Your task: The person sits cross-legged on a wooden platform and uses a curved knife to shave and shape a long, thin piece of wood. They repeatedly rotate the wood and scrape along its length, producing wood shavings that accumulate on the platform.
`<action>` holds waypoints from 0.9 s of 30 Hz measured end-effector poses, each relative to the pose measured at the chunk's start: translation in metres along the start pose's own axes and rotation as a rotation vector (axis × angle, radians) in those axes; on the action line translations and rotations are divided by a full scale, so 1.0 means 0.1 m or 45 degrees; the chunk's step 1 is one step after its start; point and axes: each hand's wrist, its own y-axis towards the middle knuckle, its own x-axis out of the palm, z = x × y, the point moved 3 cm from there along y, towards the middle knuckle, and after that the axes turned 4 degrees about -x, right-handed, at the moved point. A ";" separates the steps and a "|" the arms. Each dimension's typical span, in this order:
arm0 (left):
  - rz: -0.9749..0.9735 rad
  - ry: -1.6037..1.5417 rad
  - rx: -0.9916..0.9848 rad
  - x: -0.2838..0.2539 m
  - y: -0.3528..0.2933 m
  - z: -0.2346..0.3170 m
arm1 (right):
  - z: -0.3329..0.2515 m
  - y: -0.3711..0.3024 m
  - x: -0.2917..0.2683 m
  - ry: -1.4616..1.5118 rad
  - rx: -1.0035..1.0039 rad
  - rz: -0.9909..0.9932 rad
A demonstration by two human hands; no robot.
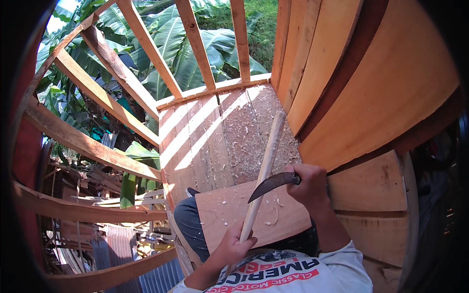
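My left hand [233, 244] is closed round the near end of a long pale wooden stick [264, 172], which slants away from me toward the far right. In my right hand [309, 184] is a knife with a dark curved blade [267, 185]; the fist hides most of its handle. The blade crosses over the stick near its middle, though whether its edge touches the wood I cannot tell. Beneath both lies a flat wooden board [222, 207] across my lap, with a few curled shavings [273, 218] on it.
Shavings are strewn over the plank floor [195, 146] ahead. Wooden railing slats [146, 44] enclose the left and far sides. A plank wall [361, 88] rises close on the right. Beyond the railing are broad green leaves [168, 58] and corrugated sheets [122, 244].
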 end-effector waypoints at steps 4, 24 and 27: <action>0.023 0.057 -0.077 0.00 -0.08 0.03 | 0.04 0.06 -0.06 -0.043 -0.013 0.066; 0.017 -0.094 -0.008 -0.04 -0.15 -0.07 | -0.14 -0.14 0.14 0.094 0.044 -0.073; 0.091 0.019 0.014 -0.01 -0.18 -0.07 | -0.13 -0.10 0.11 0.073 0.011 -0.002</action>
